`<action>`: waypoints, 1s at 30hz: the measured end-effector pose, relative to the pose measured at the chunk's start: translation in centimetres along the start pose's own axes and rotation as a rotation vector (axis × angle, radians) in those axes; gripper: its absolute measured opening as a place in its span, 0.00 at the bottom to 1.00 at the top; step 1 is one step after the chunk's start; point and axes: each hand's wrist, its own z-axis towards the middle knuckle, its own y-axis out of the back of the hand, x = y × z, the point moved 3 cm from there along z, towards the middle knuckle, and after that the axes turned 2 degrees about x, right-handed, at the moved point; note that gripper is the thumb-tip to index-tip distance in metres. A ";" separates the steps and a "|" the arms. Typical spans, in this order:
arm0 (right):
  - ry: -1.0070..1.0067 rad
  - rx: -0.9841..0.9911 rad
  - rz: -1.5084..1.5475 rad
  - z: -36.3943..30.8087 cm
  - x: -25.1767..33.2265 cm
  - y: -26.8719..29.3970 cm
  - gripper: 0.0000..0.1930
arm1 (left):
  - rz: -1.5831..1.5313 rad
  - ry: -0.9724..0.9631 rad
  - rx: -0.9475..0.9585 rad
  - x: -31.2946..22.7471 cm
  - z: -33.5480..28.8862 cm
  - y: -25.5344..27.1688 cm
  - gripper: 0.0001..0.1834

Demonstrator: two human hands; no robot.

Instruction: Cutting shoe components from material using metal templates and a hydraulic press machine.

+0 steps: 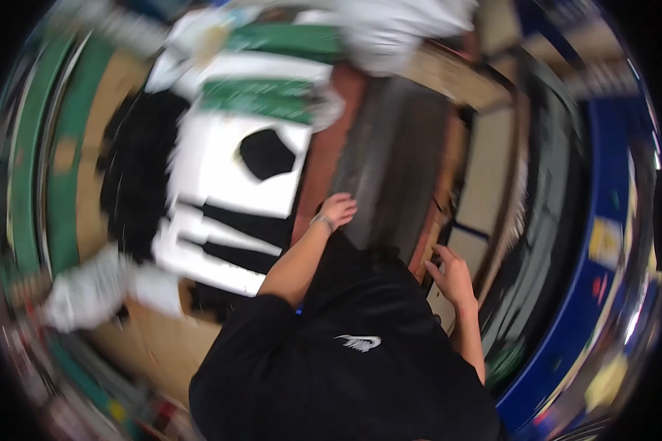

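Note:
My left hand is over the near left edge of a long dark grey surface, its fingers loosely bent and apart, with nothing visible in them. Blur hides whether it touches that surface. To the right, my right hand hangs beside the surface's reddish-brown border, thumb and fingers spread and holding nothing. Left of my left hand lie black fabric-like pieces on a white sheet: a small many-sided piece and two long strips, an upper one and a lower one.
Green wrapped bundles and a white plastic bag lie at the far side. A shaggy black pile borders the sheet's left. Another white bag sits at lower left. A blue beam curves along the right.

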 end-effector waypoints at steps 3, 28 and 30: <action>-0.102 -0.280 0.037 -2.9 -4.6 2.3 0.19 | 0.164 0.126 0.202 2.2 -0.5 -2.2 0.24; -1.393 -0.868 0.265 -47.0 -30.6 -5.8 0.49 | 1.899 -1.345 2.212 36.2 -24.1 -63.9 0.40; -1.361 -0.875 0.362 -47.4 -30.4 -4.2 0.47 | 2.093 -1.353 2.192 40.6 -23.9 -64.5 0.43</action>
